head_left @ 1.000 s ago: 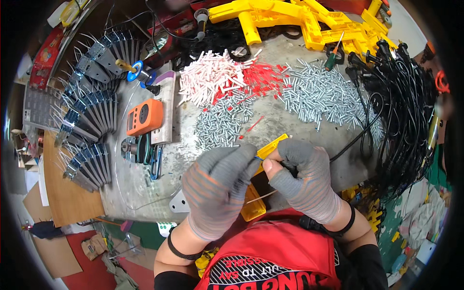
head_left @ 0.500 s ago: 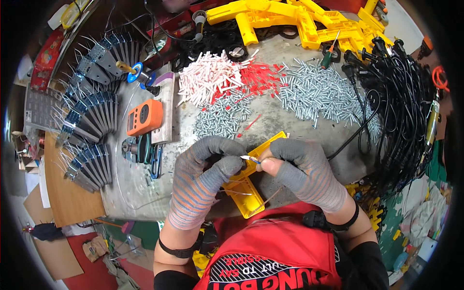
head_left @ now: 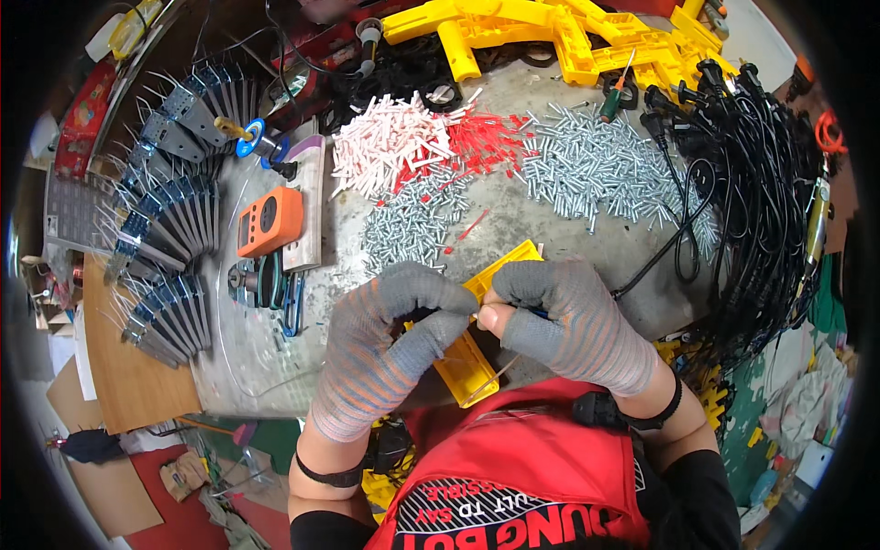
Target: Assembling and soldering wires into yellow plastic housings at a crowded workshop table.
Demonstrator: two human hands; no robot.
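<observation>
My left hand [head_left: 399, 335], in a grey striped glove, is closed in a pinch, its fingertips meeting those of my right hand. Almost all of the small white sleeve seen between them earlier is covered by the fingers. My right hand [head_left: 568, 325], gloved with a bare thumb tip, is closed on a thin wire, with a bit of blue showing beside the thumb. Both hands are above an open yellow plastic housing [head_left: 469, 371], which lies at the table's near edge. A thin pale wire [head_left: 495, 374] runs over its lower part.
Beyond my hands lie piles of white sleeves [head_left: 390, 142], red pieces [head_left: 490, 145] and silver screws [head_left: 596, 170]. Black cables [head_left: 761, 202] are heaped on the right, yellow housings [head_left: 513, 35] at the back. An orange meter [head_left: 270, 223], pliers [head_left: 271, 280] and finned metal parts [head_left: 174, 316] are on the left.
My left fingertips have moved right against my right ones, covering the white sleeve and wire end that showed between them. The whole view has shifted slightly.
</observation>
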